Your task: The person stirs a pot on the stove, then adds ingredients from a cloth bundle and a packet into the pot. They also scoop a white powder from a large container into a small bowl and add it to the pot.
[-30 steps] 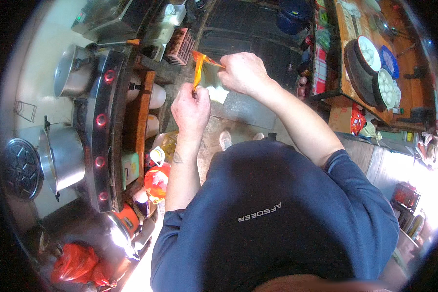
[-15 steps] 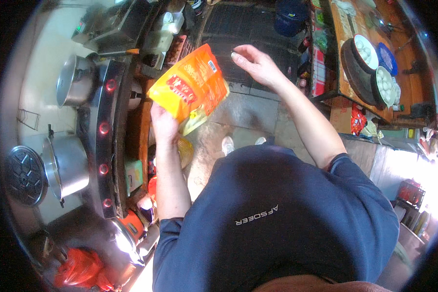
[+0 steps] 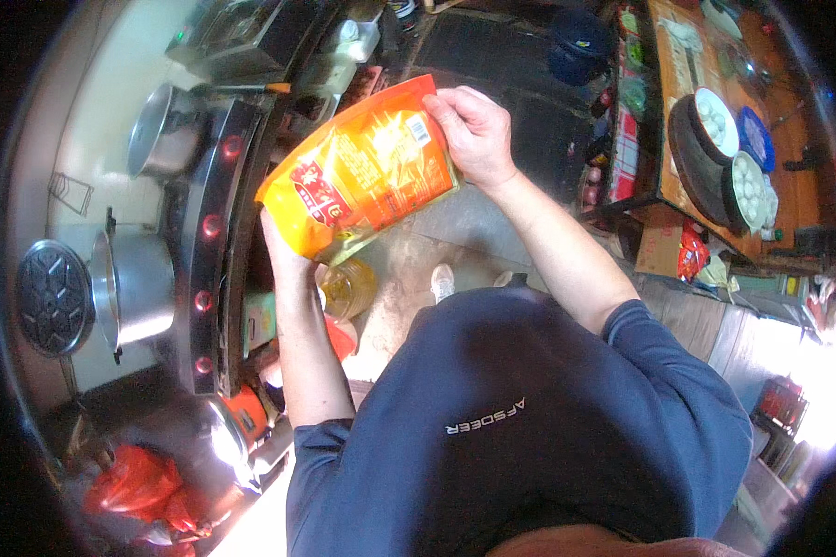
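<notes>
Up close, the orange-and-yellow pouch (image 3: 362,172) hangs in mid-air between the hands, tilted, right end high! The right hand (image 3: 472,137) pinches its upper right corner, thumb against curled fingers. The left hand (image 3: 281,246) is at the lower left end, fingers lost behind the film; how it grips, I cannot tell.

Here's the danger: slick film slipping from that small corner pinch would drop the right end. A hard tug could split it; and if the top is open, which can't be made out, a tilt might spill whatever's inside.

Swing left, and it could knock the front edge of the stove (image 3: 204,265)! The steel pot (image 3: 144,283) there hides its inside.

Over right, by the corner of the table (image 3: 785,97) closest to the person, two bowls (image 3: 748,190) carry white rounds too small to identify.

Lower down, a yellowish container (image 3: 348,290) peeks past the pouch, partly covered, contents a blur.
</notes>
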`<action>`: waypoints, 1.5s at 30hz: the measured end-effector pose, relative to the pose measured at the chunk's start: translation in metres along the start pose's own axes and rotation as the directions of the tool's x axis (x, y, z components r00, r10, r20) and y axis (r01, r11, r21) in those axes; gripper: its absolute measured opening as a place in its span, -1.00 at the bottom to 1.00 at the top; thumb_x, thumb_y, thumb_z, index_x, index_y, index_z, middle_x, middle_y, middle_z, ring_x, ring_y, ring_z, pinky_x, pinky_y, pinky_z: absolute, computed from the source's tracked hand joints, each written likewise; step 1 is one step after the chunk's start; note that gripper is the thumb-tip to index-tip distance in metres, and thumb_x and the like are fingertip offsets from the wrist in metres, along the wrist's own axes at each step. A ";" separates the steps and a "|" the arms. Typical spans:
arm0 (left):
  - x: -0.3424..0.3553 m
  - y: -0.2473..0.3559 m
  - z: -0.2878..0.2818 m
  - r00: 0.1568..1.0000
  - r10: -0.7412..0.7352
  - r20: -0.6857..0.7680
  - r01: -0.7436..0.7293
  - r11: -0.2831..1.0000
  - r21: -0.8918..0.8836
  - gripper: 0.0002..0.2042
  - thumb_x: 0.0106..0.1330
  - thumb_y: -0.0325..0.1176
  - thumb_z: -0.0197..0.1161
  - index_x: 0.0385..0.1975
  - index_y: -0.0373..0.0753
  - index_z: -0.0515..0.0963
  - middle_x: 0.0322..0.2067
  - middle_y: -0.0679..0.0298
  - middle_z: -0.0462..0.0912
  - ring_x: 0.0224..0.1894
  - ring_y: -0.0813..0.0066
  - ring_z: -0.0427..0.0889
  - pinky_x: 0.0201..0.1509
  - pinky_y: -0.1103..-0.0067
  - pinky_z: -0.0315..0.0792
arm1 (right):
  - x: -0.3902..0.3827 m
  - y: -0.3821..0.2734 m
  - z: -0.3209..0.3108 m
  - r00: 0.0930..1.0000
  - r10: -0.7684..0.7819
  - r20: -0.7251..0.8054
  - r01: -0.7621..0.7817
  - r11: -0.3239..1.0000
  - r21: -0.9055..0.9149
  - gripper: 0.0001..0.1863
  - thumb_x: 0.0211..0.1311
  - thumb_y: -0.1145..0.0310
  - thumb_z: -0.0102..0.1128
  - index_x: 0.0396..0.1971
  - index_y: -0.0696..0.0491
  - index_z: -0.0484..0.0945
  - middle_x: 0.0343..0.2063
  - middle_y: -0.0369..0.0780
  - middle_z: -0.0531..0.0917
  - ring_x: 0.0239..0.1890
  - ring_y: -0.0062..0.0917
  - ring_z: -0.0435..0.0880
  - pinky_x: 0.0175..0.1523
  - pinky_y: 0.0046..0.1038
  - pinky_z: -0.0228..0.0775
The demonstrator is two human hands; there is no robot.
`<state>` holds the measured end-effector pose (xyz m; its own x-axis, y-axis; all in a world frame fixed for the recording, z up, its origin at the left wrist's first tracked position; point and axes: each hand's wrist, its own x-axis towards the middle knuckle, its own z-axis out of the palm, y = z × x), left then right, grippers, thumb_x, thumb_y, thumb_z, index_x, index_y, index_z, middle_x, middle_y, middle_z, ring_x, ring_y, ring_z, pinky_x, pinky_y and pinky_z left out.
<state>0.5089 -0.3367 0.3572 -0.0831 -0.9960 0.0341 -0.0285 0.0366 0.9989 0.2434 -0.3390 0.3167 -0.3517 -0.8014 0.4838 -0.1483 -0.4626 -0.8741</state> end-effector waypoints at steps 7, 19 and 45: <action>0.001 0.019 -0.041 0.999 -0.014 -0.051 -0.003 0.946 -0.324 -0.64 0.41 -0.30 0.17 0.10 -0.37 0.49 -0.03 0.12 0.66 -0.07 0.32 0.70 0.02 0.38 0.62 | -0.013 -0.014 -0.001 0.699 0.470 0.539 -0.583 0.811 0.047 -0.67 0.49 0.17 0.03 0.04 0.04 0.60 -0.38 -0.41 0.65 -0.45 -0.84 0.51 -0.45 -0.68 0.37; 0.042 0.116 -0.243 0.895 0.410 -0.173 -0.357 0.894 0.271 -0.61 0.10 -0.48 0.47 -0.04 -0.28 0.58 -0.14 0.31 0.71 -0.14 0.58 0.65 -0.02 0.55 0.57 | 0.031 -0.098 0.210 0.875 0.057 0.481 -0.174 0.963 0.204 -0.69 0.52 0.21 -0.01 -0.10 0.13 0.59 -0.51 -0.37 0.59 -0.65 -0.79 0.44 -0.56 -0.68 0.27; 0.069 0.118 -0.683 0.608 0.439 -0.662 -0.374 0.893 0.249 -0.62 0.56 -0.23 0.01 0.22 -0.33 0.39 0.17 0.18 0.51 0.22 0.43 0.42 0.36 0.47 0.22 | 0.101 -0.252 0.762 0.287 -0.452 0.845 0.732 0.672 0.111 -0.60 0.43 0.02 -0.02 0.08 -0.11 0.58 -0.13 -0.04 0.70 -0.04 -0.13 0.66 0.07 -0.25 0.48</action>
<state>1.1806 -0.4575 0.4993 0.5960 -0.6436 0.4802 -0.2425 0.4258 0.8717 0.9493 -0.5918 0.6195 0.7470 -0.3411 0.5707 -0.2548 -0.9397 -0.2282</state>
